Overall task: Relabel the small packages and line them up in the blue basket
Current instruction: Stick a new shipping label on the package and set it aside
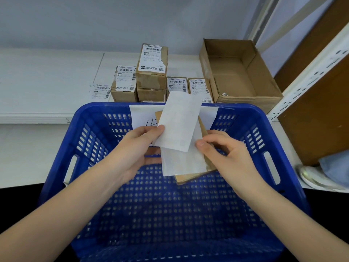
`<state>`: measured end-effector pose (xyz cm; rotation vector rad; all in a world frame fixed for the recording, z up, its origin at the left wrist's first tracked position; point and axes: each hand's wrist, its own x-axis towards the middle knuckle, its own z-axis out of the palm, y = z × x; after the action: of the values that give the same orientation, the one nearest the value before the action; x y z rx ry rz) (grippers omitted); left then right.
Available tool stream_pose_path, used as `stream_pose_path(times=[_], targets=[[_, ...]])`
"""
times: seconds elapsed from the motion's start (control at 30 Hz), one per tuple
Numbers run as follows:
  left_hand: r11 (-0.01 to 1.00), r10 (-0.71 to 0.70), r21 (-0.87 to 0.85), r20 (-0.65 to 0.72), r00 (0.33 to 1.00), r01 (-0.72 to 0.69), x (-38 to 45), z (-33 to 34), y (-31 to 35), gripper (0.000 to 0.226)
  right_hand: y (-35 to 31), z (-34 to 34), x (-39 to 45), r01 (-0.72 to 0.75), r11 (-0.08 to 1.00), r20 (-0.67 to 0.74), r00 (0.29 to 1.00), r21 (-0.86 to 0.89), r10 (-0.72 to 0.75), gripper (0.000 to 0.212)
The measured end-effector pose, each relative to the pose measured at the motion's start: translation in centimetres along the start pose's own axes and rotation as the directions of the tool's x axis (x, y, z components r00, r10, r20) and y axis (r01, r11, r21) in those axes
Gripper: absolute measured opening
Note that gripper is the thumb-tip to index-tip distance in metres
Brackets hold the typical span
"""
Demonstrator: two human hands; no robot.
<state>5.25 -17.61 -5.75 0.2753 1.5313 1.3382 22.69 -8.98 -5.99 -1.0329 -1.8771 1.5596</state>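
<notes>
Over the blue basket [62,163] I hold a small brown package [196,176]. My right hand [224,157] grips the package from its right side, thumb on the white backing sheet [183,163] that lies over it. My left hand [139,150] pinches the lower left corner of a white label [179,121], which stands up tilted, its blank side toward me. The basket's floor is bare apart from a white paper note [143,116] on its far wall. Several small labelled packages [151,72] are stacked on the white table behind the basket.
An open brown cardboard box [264,99] sits at the back right. A loose printed label [100,91] lies on the table left of the stack. A white metal shelf post [309,82] and a brown board [317,120] stand to the right, with a shoe [309,178] below.
</notes>
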Motion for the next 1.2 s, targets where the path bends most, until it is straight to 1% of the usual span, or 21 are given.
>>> stream_pose_path(times=[0.2, 0.33, 0.4, 0.5, 0.57, 0.63, 0.7, 0.77, 0.9, 1.07, 1.2], targets=[[1.000, 0.004, -0.011, -0.021, 1.000, -0.004, 0.3, -0.3, 0.1, 0.030, -0.8, -0.2, -0.2, -0.006, 0.993, 0.004, 1.000, 0.121, 0.006, 0.012], [0.999, 0.046, -0.021, -0.044, 0.998, -0.047, 0.4, -0.1, 0.3, 0.033, -0.8, -0.3, -0.3, -0.026, 0.993, -0.004, 1.000, 0.119, 0.026, 0.008], [0.997, 0.071, -0.023, -0.067, 0.995, -0.073, 0.6, 0.0, 0.2, 0.035, -0.8, -0.2, -0.3, -0.007, 0.998, -0.022, 1.000, 0.069, 0.008, 0.014], [0.996, 0.086, -0.013, -0.100, 0.991, -0.088, 0.8, 0.1, 0.2, 0.037, -1.1, -0.2, -0.4, 0.025, 0.994, -0.025, 0.999, 0.110, -0.022, 0.028], [0.995, 0.099, -0.020, -0.116, 0.988, -0.101, 0.9, 0.2, 0.2, 0.036, -1.2, -0.3, -0.4, 0.061, 0.993, -0.002, 0.998, 0.103, -0.061, 0.034], [0.992, 0.119, -0.020, -0.127, 0.985, -0.123, 0.8, 0.3, 0.1, 0.034, -1.2, -0.3, -0.6, 0.094, 0.995, 0.048, 0.994, 0.034, -0.096, 0.038], [0.990, 0.138, -0.011, -0.134, 0.981, -0.140, 0.8, 0.4, 0.0, 0.034, -1.0, -0.2, -0.7, 0.144, 0.980, 0.084, 0.987, -0.135, -0.133, 0.045], [0.989, 0.149, -0.006, -0.137, 0.979, -0.151, 0.9, 0.4, 0.0, 0.035, -0.8, 0.0, -0.9, 0.179, 0.942, 0.081, 0.983, -0.284, -0.162, 0.049], [0.985, 0.174, 0.009, -0.135, 0.976, -0.174, 0.8, 0.4, 0.0, 0.036, -0.7, 0.0, -0.8, 0.189, 0.923, 0.057, 0.982, -0.335, -0.181, 0.049], [0.977, 0.215, 0.046, -0.149, 0.965, -0.210, 1.1, 0.5, 0.3, 0.036, -0.5, -0.2, -0.5, 0.254, 0.856, 0.012, 0.960, -0.450, -0.278, 0.053], [0.964, 0.262, 0.078, -0.151, 0.953, -0.253, 1.3, 0.8, 0.6, 0.034, -0.9, -0.6, -0.3, 0.265, 0.836, -0.028, 0.948, -0.480, -0.316, 0.052]])
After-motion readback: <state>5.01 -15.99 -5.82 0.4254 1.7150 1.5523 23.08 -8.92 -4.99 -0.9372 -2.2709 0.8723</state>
